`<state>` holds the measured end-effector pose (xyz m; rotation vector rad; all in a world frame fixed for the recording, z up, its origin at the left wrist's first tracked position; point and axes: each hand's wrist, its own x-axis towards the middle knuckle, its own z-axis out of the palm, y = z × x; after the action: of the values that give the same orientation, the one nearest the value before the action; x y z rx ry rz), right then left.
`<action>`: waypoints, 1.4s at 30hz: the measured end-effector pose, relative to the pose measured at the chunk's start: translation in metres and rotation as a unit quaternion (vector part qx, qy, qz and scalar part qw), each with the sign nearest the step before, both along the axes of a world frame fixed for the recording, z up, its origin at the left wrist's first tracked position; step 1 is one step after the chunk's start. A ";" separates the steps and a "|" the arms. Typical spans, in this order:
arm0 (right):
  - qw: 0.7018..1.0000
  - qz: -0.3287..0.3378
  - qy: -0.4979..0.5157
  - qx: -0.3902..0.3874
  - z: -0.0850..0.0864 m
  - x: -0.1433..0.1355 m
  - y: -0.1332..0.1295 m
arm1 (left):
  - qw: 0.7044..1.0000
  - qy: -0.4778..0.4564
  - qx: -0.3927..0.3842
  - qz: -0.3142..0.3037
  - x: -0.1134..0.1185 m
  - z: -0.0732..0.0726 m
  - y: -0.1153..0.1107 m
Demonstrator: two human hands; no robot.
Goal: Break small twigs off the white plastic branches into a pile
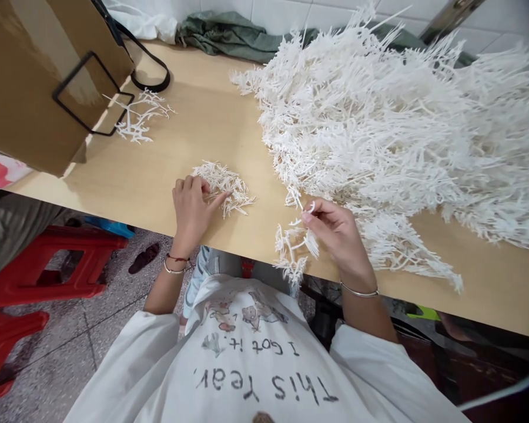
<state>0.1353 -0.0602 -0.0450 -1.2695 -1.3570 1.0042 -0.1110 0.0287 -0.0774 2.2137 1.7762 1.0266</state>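
Note:
My right hand (337, 229) pinches a white branched plastic sprig (294, 249) between thumb and fingertips; the sprig hangs over the table's front edge. A small heap of loose white sprig bits (229, 188) lies on the table to the left of it. At that heap's left side rests my left hand (191, 208), its fingers bent and its thumb stretched out apart from them over the bits. Whether tiny bits sit under its fingertips is hidden. A large pile of white branched sprigs (379, 129) spreads over the table's right side, just beyond my right hand.
On the wooden table (194, 123), a bare branched stem (139, 117) lies by a black wire frame (92, 94) at a cardboard box (39, 76). Green cloth (233, 35) runs along the tiled wall. Red stools (48, 264) and a dark slipper (144, 258) are on the floor.

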 end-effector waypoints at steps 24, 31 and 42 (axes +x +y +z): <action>1.000 -0.019 0.015 -0.004 -0.006 0.002 0.003 | 0.976 0.197 -0.069 -0.054 -0.008 0.003 0.047; 0.999 -0.028 0.013 0.038 0.001 -0.003 0.005 | 0.982 0.146 -0.104 -0.061 -0.029 0.007 0.058; 0.998 -0.032 -0.003 0.054 0.004 -0.007 0.004 | 0.947 0.239 0.007 -0.216 -0.008 0.002 0.039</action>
<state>0.1283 -0.0567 -0.0409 -1.2278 -1.3486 0.8727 -0.1186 0.0677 -0.0751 2.8578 1.2994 0.4360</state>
